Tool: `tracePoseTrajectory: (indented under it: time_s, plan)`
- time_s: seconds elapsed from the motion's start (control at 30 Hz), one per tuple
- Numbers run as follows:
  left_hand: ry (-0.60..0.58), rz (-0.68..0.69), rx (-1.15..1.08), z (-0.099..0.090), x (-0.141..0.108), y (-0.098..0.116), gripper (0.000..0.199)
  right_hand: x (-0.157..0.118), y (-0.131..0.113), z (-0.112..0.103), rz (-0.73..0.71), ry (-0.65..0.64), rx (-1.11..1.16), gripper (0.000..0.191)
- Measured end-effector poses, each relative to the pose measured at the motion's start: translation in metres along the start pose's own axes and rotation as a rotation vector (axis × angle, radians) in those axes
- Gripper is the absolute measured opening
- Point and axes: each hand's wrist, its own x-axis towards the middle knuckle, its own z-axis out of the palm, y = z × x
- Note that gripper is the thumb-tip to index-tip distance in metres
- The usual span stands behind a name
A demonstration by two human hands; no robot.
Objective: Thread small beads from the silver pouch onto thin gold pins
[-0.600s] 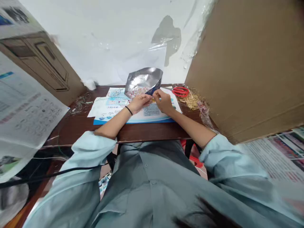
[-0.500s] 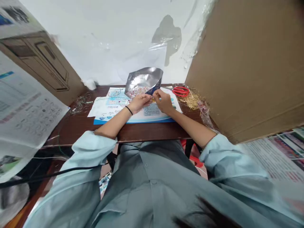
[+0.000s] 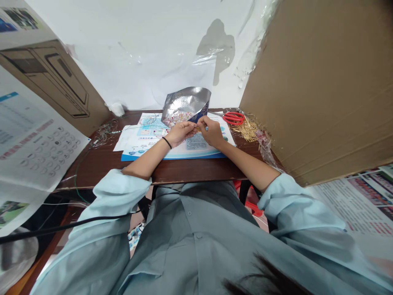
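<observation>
Gleaming, creased foil pouch (image 3: 186,99) of beads (image 3: 177,119)

The hanging printed sheet (image 3: 39,135) at left, sharper than before

The tiny item (image 3: 198,128) between the left hand (image 3: 181,134) and right hand (image 3: 212,132) is too small to identify.

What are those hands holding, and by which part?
The left hand and right hand pinch something tiny between their fingertips; too small to tell what, or which part.
</observation>
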Motion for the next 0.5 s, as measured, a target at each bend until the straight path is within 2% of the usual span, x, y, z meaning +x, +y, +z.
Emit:
tracePoseTrajectory:
  time_s: [0.3,0.5]
  plan:
    - [-0.005,0.018,0.009,-0.0005,0.0014,-0.0013,0.022,0.0001,-0.0014,-0.0014,-0.003,0.010,-0.015,0.019]
    - [0.015,0.009,0.012,0.0011,0.0003,0.0000,0.017,0.0007,-0.0017,-0.0034,-0.029,0.042,-0.009,0.019]
